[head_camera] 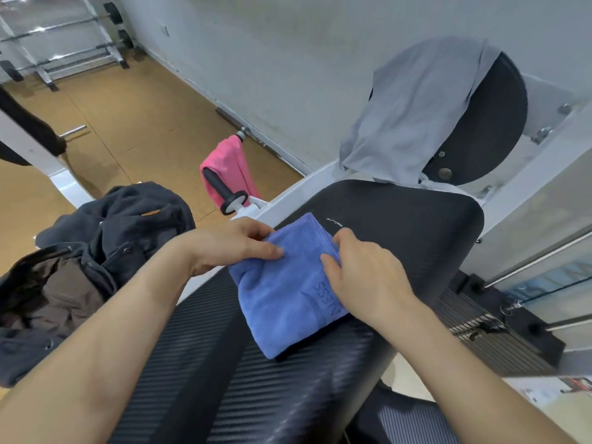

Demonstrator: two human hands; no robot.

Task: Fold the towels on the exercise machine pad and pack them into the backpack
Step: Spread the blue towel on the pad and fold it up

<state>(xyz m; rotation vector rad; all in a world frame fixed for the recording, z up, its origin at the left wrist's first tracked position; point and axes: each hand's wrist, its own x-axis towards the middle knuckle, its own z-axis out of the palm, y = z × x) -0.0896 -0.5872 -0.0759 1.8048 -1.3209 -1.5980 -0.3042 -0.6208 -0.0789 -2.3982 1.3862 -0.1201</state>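
A blue towel (282, 302), folded into a small rectangle, lies on the black pad (416, 225) of the exercise machine. My left hand (237, 245) pinches the towel's far left edge, thumb on top. My right hand (362, 267) grips the towel's right edge, fingers curled over it. A grey towel (413, 107) hangs over the round black pad behind. A pink towel (230, 165) is draped on a handle bar to the left. The dark backpack (105, 238) sits open on the floor at my left.
The machine's white frame (288, 200) runs along the pad's far side. A black handle grip (221, 190) sticks out by the pink towel. A barbell rack (64, 43) stands at the far left by the wall. Metal rails (528, 267) lie to the right.
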